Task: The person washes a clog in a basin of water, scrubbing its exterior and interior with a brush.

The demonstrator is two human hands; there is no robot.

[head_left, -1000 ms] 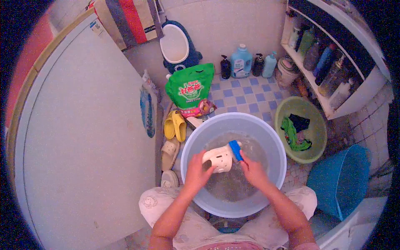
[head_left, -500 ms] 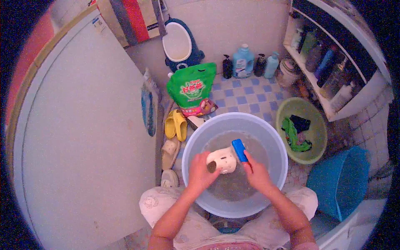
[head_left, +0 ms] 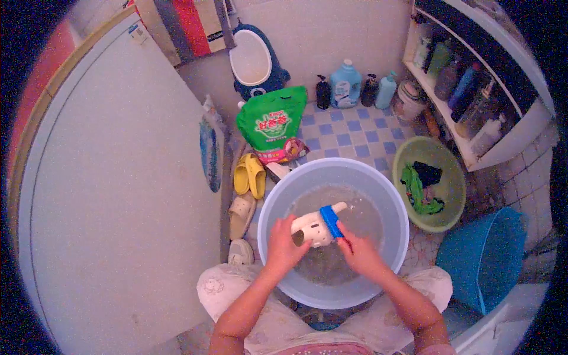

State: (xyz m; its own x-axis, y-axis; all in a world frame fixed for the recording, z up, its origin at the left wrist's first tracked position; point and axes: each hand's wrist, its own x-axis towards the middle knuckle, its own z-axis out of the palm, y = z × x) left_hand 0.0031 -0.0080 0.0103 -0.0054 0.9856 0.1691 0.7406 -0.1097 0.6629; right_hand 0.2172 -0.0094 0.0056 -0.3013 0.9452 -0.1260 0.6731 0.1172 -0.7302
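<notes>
Being held by the left hand [head_left: 286, 246], a cream clog [head_left: 313, 230] is pointing away from the palm, inside the rim of the large pale-blue basin [head_left: 270, 204]. The left fingers are curling partly closed around the clog's near end, with the thumb lying along its lower side. A blue brush [head_left: 331, 222] is being gripped by the right hand [head_left: 360, 253], whose fingers are closing around its lower end. The brush head is being pressed across the clog's far part. Cloudy water [head_left: 331, 266] is filling the bottom of the basin; whether the clog is touching it cannot be told.

Beyond the basin, a green pouch [head_left: 272, 124] is standing on the checkered floor [head_left: 346, 127]. To the left, yellow clogs [head_left: 249, 176] are lying beside the pouch, and a beige clog [head_left: 241, 216] and a pale shoe [head_left: 241, 252] are lying nearer the person. To the right, green and dark cloths [head_left: 420, 188] are being held in a green basin [head_left: 452, 190], and a blue tub [head_left: 480, 260] is standing near it.
</notes>
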